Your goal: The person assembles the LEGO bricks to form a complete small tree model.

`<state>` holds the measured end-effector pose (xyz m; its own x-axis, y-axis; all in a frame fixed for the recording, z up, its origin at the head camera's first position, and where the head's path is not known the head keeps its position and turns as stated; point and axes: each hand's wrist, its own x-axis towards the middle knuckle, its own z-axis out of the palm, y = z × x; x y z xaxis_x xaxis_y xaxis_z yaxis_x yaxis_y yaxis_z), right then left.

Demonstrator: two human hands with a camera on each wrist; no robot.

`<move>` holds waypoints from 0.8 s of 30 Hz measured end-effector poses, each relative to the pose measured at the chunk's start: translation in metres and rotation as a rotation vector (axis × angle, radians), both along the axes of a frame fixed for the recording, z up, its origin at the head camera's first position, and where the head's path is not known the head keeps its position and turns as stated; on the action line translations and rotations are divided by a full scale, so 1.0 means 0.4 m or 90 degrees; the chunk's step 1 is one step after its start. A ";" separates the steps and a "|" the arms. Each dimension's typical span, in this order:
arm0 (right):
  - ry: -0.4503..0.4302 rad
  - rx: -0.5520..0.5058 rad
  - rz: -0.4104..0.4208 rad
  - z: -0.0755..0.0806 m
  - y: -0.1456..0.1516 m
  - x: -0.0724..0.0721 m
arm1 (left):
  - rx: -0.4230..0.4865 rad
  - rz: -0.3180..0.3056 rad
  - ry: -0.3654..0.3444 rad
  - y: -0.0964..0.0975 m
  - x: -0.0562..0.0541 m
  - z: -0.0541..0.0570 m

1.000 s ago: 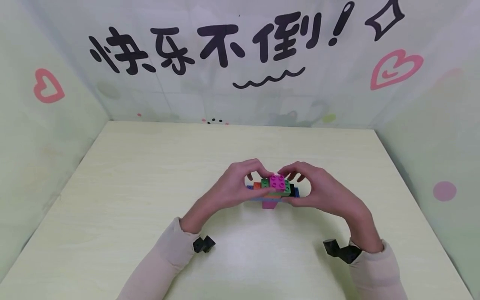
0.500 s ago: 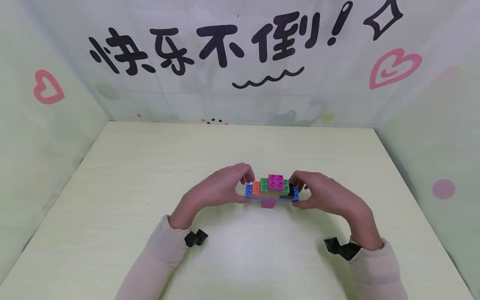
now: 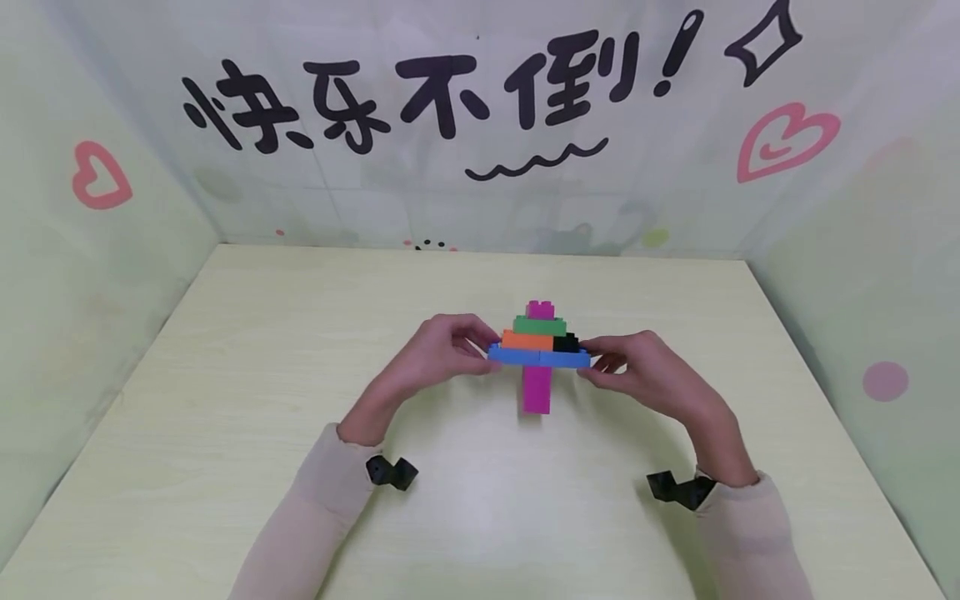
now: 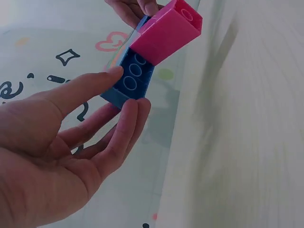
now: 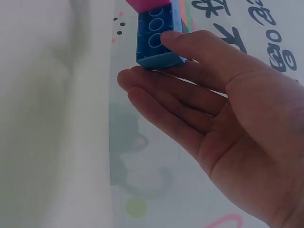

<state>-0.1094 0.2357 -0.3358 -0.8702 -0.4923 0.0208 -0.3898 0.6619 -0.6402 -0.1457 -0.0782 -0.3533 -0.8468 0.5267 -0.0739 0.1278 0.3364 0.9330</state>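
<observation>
A tree-shaped model of toy building bricks (image 3: 532, 341) is between the two hands in the head view. From the top it has pink, green, orange beside black, then a wide blue layer (image 3: 540, 357), over a pink stem (image 3: 536, 390). My left hand (image 3: 442, 348) pinches the blue layer's left end between thumb and fingers. At the other end my right hand (image 3: 648, 371) pinches it likewise. Both wrist views look at the hollow blue underside (image 4: 130, 76). The stem's open bottom (image 4: 187, 15) shows in the left wrist view, apart from the table.
The model is over a pale wooden table (image 3: 262, 400). Behind the table stands a printed backdrop (image 3: 375, 192) with dark lettering, and side panels (image 3: 862, 275) flank it. A black wrist device (image 3: 392, 473) sits at each cuff.
Both hands have gone from the upper bricks out to the blue layer's ends. The model has since been raised and tipped, so its front and stem now show.
</observation>
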 end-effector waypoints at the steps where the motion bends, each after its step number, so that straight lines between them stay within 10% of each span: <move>1: -0.006 0.002 0.001 -0.005 0.000 -0.003 | -0.021 -0.001 0.015 0.003 -0.002 -0.006; 15: -0.049 0.097 0.021 -0.064 0.001 -0.026 | -0.213 -0.035 0.100 0.030 -0.009 -0.063; 24: -0.030 0.165 -0.023 -0.043 -0.002 -0.008 | -0.279 -0.017 0.145 0.026 0.000 -0.042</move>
